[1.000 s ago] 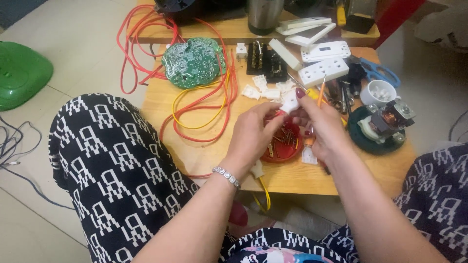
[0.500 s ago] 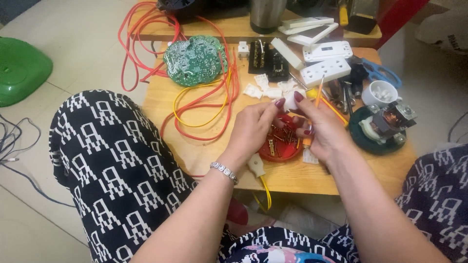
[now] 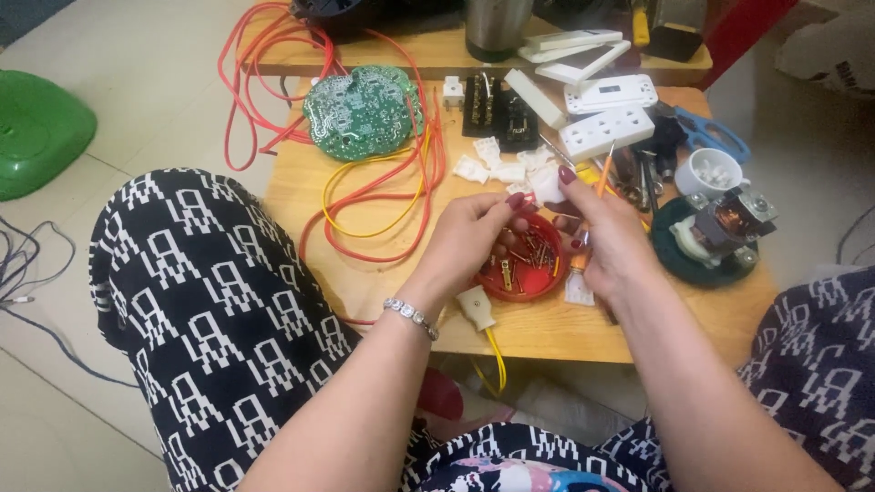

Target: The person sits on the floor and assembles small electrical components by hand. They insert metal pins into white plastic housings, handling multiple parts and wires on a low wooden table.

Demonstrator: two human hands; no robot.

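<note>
Two bare hands meet over a low wooden worktop (image 3: 365, 292) crowded with electrical parts. Largest on it are the loops of orange cable (image 3: 401, 196) and the green round circuit board (image 3: 360, 111) at the far left; white socket strips (image 3: 606, 132) lie at the far right, and a small motor on a dark green disc (image 3: 715, 237) sits at the right edge. Just under the hands is a red shallow dish (image 3: 524, 273) of small screws and metal pins. The left hand (image 3: 469, 241) and the right hand (image 3: 606, 241) both pinch a small white plastic part (image 3: 547, 182) between closed fingertips, held just above the dish; the right hand also seems to grip a thin orange-handled tool (image 3: 603, 173). The step looks like fitting or freeing a piece on that white part. Judging by the grip, the next move calls for steady, fine fingertip work over the dish.
</note>
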